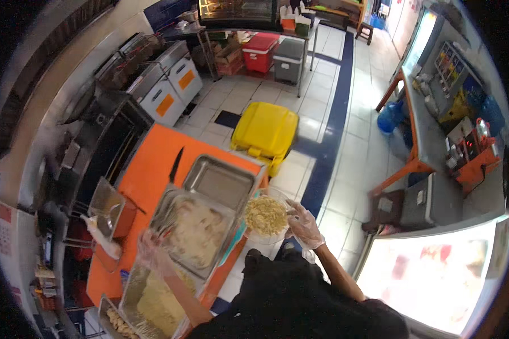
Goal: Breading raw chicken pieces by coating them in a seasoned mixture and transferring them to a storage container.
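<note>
My right hand (304, 226), in a clear plastic glove, grips the rim of a clear round bowl (266, 240). In the bowl is a heap of pale yellow, crumbly food (266, 215). My left hand (152, 250), also gloved, is blurred at the left edge of a steel pan (227, 253); whether it holds anything is unclear. Pale, wet batter with lumps (197, 233) fills that pan. Nearer to me, below my left forearm, a second metal pan (129, 292) contains pale yellow powder (159, 301).
On the orange table (152, 148) lie a black knife (177, 165) and a shallow steel pan (220, 184). A clear container (106, 203) stands left, and a small tub of brownish pieces (121, 324) at the near corner. Beyond the table is a yellow lidded bin (266, 127).
</note>
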The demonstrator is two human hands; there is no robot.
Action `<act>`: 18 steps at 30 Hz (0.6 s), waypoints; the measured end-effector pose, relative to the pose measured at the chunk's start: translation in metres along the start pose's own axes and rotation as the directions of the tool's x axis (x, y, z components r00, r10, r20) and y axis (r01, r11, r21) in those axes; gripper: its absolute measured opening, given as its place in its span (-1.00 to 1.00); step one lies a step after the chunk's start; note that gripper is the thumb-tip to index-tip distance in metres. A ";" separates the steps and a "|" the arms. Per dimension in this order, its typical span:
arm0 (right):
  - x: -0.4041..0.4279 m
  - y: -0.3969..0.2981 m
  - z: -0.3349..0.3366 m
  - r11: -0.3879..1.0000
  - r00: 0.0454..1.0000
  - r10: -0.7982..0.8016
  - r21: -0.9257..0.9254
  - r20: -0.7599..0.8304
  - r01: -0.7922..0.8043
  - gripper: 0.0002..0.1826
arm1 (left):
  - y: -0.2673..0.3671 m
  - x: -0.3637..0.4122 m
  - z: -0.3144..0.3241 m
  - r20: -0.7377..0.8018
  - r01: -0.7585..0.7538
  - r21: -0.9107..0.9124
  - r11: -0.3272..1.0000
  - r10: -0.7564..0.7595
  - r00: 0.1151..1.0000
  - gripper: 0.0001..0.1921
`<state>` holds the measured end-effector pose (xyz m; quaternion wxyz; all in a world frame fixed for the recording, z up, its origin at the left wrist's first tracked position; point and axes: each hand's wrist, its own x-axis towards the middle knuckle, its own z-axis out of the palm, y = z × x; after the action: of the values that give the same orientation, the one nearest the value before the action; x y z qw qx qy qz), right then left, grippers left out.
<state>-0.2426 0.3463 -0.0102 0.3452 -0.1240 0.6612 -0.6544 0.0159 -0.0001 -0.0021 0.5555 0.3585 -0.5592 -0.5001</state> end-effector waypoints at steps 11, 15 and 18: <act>0.170 -0.003 -0.214 0.997 0.973 -0.056 0.031 -0.223 0.064 -0.46 | -0.141 -0.119 0.433 0.881 0.761 -0.086 0.643 -0.307 0.360 -0.54; 0.265 -0.054 -0.255 0.999 0.947 0.029 -0.029 -0.320 -0.041 -0.47 | -0.182 -0.101 0.544 0.922 0.451 0.119 0.885 -0.267 0.281 -0.50; 0.334 -0.071 -0.298 0.993 0.966 -0.115 -0.027 -0.233 0.112 -0.48 | -0.197 -0.080 0.616 0.921 0.507 0.020 0.861 -0.213 0.326 -0.51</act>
<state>-0.6917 0.3650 -0.0697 0.2259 -0.0858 0.6937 -0.6785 -0.6079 0.1274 -0.1393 0.0835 0.0693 -0.5970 -0.7949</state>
